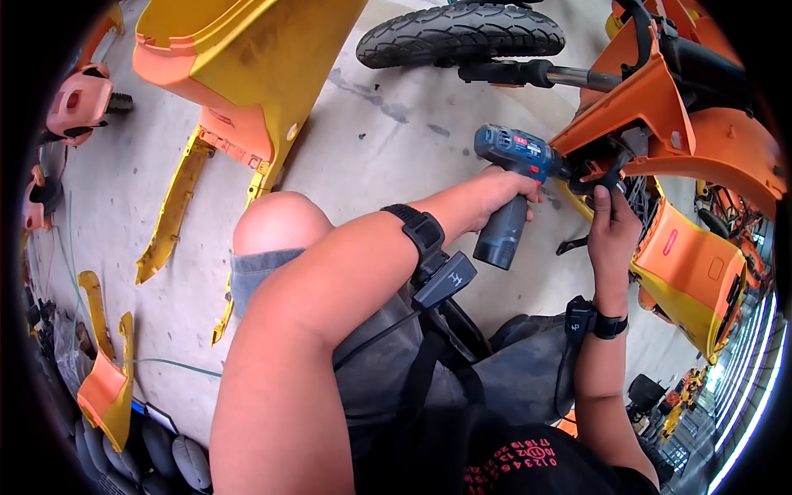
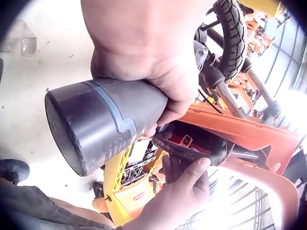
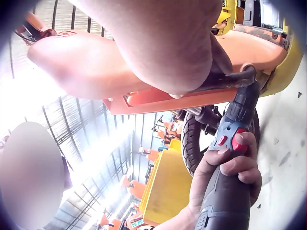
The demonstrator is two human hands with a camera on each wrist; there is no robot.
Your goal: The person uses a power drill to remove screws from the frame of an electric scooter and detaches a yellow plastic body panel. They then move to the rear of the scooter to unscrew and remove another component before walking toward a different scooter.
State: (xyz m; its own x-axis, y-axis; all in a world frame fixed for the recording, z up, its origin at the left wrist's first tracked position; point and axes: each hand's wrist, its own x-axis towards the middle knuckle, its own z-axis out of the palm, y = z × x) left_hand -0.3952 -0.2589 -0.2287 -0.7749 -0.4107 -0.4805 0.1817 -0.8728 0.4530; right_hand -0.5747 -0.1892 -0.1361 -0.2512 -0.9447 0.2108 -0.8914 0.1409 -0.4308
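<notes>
My left hand point(image 1: 497, 195) grips a blue and black cordless drill point(image 1: 513, 151) by its handle. In the right wrist view, fingers curl round the drill point(image 3: 235, 108) close to its red trigger, and the chuck points at a curved black part point(image 3: 228, 80). The right hand point(image 1: 613, 227) pinches that black part point(image 1: 612, 172) from below, thumb on its edge in the left wrist view. Around it is an orange scooter panel point(image 1: 639, 99), partly opened onto dark inner parts. The drill's tip is hidden behind the black part.
A scooter wheel point(image 1: 462, 37) and fork tube point(image 1: 582, 77) stand beyond the drill. To the left, a large yellow and orange body shell point(image 1: 247, 62) rests on the floor point(image 1: 346, 157). Another orange and yellow panel point(image 1: 689, 256) is at right. Loose yellow trim point(image 1: 103, 379) lies lower left.
</notes>
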